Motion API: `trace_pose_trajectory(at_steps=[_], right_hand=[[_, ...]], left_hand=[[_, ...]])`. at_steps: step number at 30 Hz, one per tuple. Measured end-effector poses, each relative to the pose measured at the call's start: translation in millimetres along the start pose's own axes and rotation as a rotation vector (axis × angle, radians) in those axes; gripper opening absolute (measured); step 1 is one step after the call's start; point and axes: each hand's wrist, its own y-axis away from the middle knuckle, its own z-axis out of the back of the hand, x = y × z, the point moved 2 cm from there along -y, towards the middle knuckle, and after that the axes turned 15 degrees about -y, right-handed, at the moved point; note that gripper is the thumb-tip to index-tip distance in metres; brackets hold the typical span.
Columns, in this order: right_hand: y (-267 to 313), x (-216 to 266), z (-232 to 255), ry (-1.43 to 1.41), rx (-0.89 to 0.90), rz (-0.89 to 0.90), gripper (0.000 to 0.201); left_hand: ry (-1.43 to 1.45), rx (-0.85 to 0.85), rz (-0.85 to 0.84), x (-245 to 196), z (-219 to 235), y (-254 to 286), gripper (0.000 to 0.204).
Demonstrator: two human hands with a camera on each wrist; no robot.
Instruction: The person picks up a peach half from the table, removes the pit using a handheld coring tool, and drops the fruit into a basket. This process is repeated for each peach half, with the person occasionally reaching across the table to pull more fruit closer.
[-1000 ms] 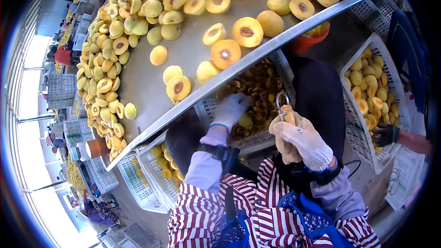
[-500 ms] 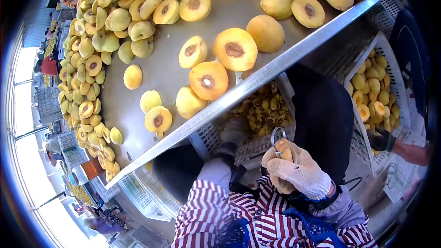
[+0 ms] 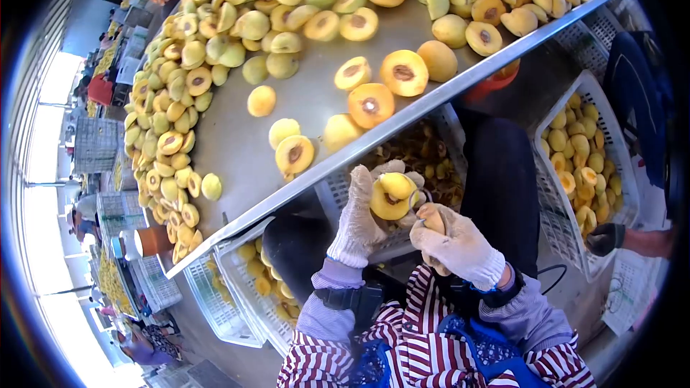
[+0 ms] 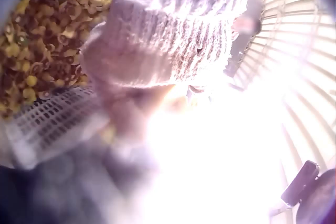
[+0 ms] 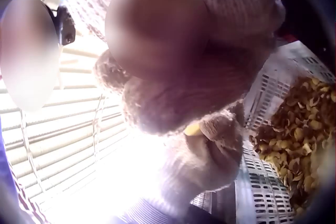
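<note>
My gloved left hand holds a yellow peach half over the crate between the knees, fingers behind it and thumb raised at its side. Close on its right, my gloved right hand grips the wooden handle of a pitting tool, whose curved metal loop overlaps the fruit's edge. In the right wrist view the right glove covers most of the tool. Glare washes out the fingers in the left wrist view, leaving mainly the knitted cuff.
A metal table carries heaped halved peaches, its raised rim running just beyond my hands. The white crate below holds brownish scraps. Peach-filled crates stand at left and right, where another person's dark-gloved hand reaches in.
My left hand has come up from the crate of scraps and now holds a peach half beside the tool. My right hand keeps its grip on the tool, its loop now at the fruit.
</note>
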Motion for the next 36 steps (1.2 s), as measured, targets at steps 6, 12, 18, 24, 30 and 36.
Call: trace_pose_trajectory(at_steps=[6,12,18,24,30,36], right_hand=[[7,-23,-21,0.571,0.007,0.22,0.036],[27,-28,-49,0.296,0.034,0.264,0.035],[38,-38,-80,0.689,0.07,0.255,0.047],[34,-57,-100,0.587,0.199,0.322,0.036],[34,-62,-119,0.679,0.185,0.29,0.042],[47,-67,-125,0.668,0.24,0.324,0.045]], left_hand=[[-0.07,-0.028,-0.187,-21,-19,53,0.077],[0.106,0.015,-0.293,-29,-10,90,0.069],[0.126,-0.046,-0.43,-38,-7,123,0.062],[0.174,-0.128,-0.634,-36,-3,142,0.058],[0.064,-0.324,-0.739,-41,-10,161,0.053],[-0.132,-0.304,-0.814,-39,-14,184,0.06]])
